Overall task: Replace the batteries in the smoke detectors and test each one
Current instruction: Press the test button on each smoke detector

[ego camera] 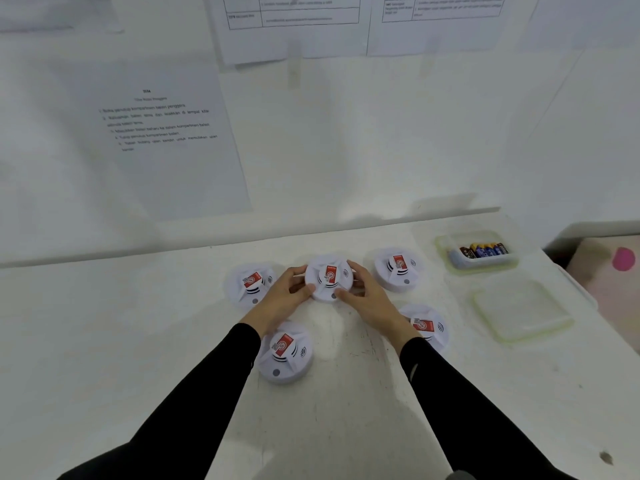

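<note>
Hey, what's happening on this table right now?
A person's left hand and right hand grip the middle smoke detector from both sides. Four other detectors sit around it, all closed. An open container of batteries waits at the right, its lid beside it. No battery has been taken out yet.

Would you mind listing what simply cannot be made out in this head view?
- Instruction sheet on the wall: print blurred, unreadable.
- Batteries in the container: count and size too small.
- Near right detector: partly hidden by the right hand.
- Middle detector: underside faces away; whether lifted is unclear.
</note>
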`<state>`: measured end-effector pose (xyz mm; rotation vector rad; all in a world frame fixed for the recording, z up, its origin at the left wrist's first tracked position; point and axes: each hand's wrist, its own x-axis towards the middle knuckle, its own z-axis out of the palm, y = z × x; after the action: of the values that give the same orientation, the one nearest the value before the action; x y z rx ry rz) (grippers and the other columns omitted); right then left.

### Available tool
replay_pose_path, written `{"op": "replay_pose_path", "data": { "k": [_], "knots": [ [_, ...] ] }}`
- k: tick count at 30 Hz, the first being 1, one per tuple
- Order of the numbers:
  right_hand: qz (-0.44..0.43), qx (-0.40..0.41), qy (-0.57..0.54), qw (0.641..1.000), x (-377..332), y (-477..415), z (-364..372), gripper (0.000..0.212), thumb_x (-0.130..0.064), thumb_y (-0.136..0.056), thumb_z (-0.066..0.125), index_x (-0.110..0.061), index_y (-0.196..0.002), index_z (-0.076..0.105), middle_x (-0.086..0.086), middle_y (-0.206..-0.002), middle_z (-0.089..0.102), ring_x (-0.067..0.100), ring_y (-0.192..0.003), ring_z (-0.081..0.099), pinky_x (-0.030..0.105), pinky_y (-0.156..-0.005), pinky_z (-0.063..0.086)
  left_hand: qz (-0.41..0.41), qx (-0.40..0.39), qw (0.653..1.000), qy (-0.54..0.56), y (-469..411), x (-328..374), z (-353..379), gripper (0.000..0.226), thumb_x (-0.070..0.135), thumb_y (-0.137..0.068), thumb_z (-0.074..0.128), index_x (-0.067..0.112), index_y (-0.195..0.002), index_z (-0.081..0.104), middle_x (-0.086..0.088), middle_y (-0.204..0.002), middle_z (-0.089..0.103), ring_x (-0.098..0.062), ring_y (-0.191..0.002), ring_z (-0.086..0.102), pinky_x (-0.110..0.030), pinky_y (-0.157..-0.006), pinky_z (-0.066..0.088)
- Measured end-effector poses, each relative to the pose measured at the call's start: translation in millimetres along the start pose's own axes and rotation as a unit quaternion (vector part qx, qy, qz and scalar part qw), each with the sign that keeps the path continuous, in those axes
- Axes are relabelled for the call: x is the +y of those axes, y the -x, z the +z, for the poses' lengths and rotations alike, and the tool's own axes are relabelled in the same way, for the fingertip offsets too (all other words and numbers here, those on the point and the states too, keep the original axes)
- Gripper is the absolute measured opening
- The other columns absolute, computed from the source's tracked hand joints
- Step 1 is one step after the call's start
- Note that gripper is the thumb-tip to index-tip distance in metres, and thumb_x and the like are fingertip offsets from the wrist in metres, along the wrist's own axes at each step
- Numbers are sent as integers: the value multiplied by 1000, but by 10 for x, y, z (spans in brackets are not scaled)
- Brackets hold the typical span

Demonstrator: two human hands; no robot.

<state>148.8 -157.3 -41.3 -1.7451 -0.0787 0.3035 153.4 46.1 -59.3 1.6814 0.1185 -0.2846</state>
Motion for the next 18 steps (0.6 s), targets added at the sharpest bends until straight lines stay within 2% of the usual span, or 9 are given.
{"op": "replay_pose_path", "data": {
  "k": [6,8,12,18],
  "knots": [
    [6,4,-3,1000,3,-28,13,62,-15,-88,70,-26,-140,41,-13,-122,59,-3,-106,57,8,-74,49,1,1,1000,-6,5,-9,0,43,19,-97,63,19,-137,48,-4,-133,62,-15,-123,58,-36,-106,48],
    [6,5,-1,1000,8,-28,16,62,-16,-87,71,-28,-140,41,-18,-120,58,-3,-106,57,9,-75,49,2,3,1000,-7,20,9,6,43,17,-97,63,18,-138,48,-5,-133,62,-16,-124,58,-38,-107,46],
    [6,4,-2,1000,19,-29,13,62,-16,-87,71,-28,-140,41,-19,-119,58,1,-108,58,13,-80,50,7,4,1000,-6,53,27,16,43,17,-97,62,17,-138,48,-5,-132,62,-16,-123,58,-35,-106,47],
    [9,3,-3,1000,18,-24,12,62,-13,-88,70,-26,-141,40,-20,-116,57,-1,-104,57,10,-76,50,8,4,1000,-7,82,44,32,42,17,-97,62,18,-137,48,-4,-132,62,-15,-123,58,-35,-107,46]
  ]
}}
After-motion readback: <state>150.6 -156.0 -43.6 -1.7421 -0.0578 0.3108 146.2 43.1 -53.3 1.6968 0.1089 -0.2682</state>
